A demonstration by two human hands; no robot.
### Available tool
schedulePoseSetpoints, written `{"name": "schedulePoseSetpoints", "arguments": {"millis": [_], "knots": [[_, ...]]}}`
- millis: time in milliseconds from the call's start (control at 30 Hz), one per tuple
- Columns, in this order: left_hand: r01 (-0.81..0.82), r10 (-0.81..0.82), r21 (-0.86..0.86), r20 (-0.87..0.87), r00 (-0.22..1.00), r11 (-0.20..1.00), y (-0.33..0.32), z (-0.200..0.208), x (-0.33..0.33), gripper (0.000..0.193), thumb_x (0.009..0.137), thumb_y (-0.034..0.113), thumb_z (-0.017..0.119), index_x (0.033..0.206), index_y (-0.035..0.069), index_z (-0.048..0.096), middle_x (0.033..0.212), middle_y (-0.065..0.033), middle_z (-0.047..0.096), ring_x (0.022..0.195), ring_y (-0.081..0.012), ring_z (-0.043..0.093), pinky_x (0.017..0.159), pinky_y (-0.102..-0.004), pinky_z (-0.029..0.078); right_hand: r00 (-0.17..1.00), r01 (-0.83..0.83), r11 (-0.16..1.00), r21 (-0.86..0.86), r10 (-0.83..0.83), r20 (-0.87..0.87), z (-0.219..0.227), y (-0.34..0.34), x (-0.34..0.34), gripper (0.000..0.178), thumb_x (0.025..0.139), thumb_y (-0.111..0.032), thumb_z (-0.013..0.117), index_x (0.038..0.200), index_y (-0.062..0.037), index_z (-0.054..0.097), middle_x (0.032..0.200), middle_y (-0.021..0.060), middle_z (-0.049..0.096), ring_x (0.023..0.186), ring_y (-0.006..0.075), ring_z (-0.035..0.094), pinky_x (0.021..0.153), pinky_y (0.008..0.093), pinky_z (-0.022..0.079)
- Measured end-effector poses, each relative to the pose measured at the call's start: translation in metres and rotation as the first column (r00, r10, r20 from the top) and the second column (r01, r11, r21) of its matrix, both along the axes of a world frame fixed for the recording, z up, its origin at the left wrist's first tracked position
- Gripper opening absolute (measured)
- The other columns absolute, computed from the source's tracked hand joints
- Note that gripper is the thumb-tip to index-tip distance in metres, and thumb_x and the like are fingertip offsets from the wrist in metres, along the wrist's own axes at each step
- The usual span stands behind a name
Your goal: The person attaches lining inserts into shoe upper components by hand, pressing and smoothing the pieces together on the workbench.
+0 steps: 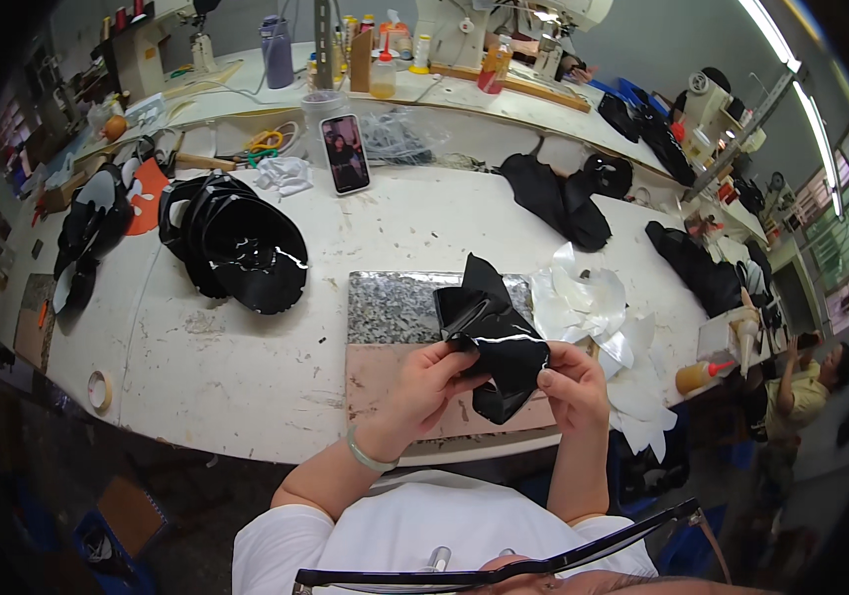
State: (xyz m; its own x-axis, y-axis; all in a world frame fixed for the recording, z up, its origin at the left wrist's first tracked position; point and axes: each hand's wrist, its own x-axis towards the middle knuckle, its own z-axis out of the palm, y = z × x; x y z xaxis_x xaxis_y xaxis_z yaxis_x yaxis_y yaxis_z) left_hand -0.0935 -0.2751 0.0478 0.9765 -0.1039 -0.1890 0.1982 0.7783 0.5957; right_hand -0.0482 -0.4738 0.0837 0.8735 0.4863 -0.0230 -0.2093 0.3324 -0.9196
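Between my hands is a black leather-like piece (489,315), folded, with a white strip or line across its middle; it looks like a shoe upper. My left hand (429,385) pinches its left edge with thumb and fingers. On the right edge, at the end of the white line, my right hand (577,385) is closed in a pinch. The piece is held above a speckled stone slab (385,305) and a pinkish-brown board (373,382). Shiny white cut pieces (583,297) lie in a loose pile just right of it.
Nested black uppers (246,248) stand at the left, beside an orange piece (148,196). A phone (345,154) leans upright at the back. Tape (100,391) lies near the front left edge. Black pieces (563,203) and a glue bottle (699,377) are rightward; a person (806,387) is beyond.
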Motion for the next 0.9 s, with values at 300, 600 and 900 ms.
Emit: {"name": "schedulePoseSetpoints", "arguments": {"millis": [300,600,900], "knots": [[0.138,-0.139,-0.036,-0.057,0.989,0.99,-0.009,0.018,0.009,0.026,0.098,0.016,0.044,0.111,-0.003,0.057,0.105,-0.0118,0.064,0.097,-0.0196,0.063,0.088,-0.0338,0.052,0.985,0.153,0.988,-0.027,-0.15,0.081,-0.005,0.004,-0.005,0.037,0.08,-0.001,0.069,0.114,0.0098,0.058,0.099,0.0094,0.065,0.085,0.0115,0.059,0.074,0.0222,0.046],[0.14,-0.141,-0.077,-0.015,0.99,0.987,-0.008,0.015,0.005,0.03,0.099,0.02,0.043,0.113,-0.002,0.057,0.106,-0.0117,0.066,0.096,-0.0182,0.064,0.085,-0.0318,0.052,0.973,0.203,0.977,-0.059,-0.195,0.126,-0.005,0.01,-0.003,0.037,0.08,0.0,0.07,0.114,0.0092,0.06,0.096,0.0067,0.064,0.084,0.0102,0.059,0.074,0.0205,0.047],[0.148,-0.148,-0.035,-0.014,0.989,0.988,-0.003,0.013,0.004,0.031,0.099,0.022,0.043,0.112,-0.002,0.058,0.105,-0.0111,0.066,0.096,-0.017,0.064,0.085,-0.0309,0.051,0.973,0.204,0.975,-0.089,-0.192,0.126,-0.008,0.013,-0.002,0.034,0.079,0.001,0.071,0.111,0.0088,0.061,0.095,0.0056,0.063,0.083,0.01,0.059,0.072,0.0204,0.047]]}}
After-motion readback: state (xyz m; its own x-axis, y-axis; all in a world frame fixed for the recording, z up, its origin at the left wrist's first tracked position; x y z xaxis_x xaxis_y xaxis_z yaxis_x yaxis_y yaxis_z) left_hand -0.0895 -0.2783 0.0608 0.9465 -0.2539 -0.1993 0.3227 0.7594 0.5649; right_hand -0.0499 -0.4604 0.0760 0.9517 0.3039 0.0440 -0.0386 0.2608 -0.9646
